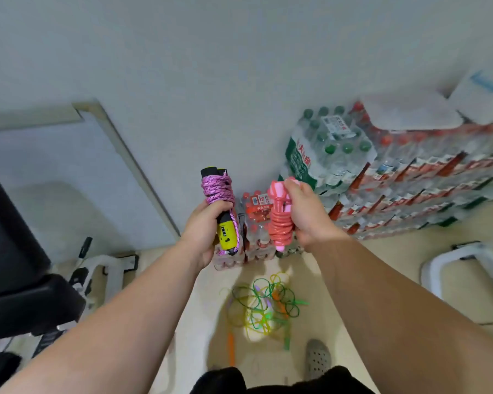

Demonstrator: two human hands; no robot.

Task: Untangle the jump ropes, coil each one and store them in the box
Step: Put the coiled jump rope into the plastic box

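Hands raised side by side, one coiled rope in each. Left hand (204,223) grips purple braided jump rope (218,189) at the lower half of the bundle, fingers curled round the black-and-yellow handles. Cord is wound tight round the handle pair above the fist, black handle ends stick out on top, bundle upright. Right hand (305,214) grips coral-pink plastic jump rope (279,220) from its right side, fingers and thumb wrapped round the pale pink handles. Cord sits in tight turns round the middle, bundle upright with a slight tilt. The two bundles are near each other, not touching, both in the air well above the floor.

Nearer, on beige tiled floor (353,280), loose tangle of green, yellow and orange jump ropes (264,308) lies in a heap, cords looping over each other; cannot tell how many ropes. Orange handle (231,348) lies at the near left of the heap, green handle (287,341) at its near right. Grey perforated clog (318,358) stands just near-right of the tangle, black shorts (282,382) at the near edge.

Far side: small shrink-wrapped packs of red-label bottles (256,223) sit on the floor against white wall (211,81), behind the hands. Far right, taller stack of red-label bottle packs (424,172), with pack of green-cap water bottles (328,149) on its left end. White tube frame (461,257) at right, black furniture (12,237) at left.
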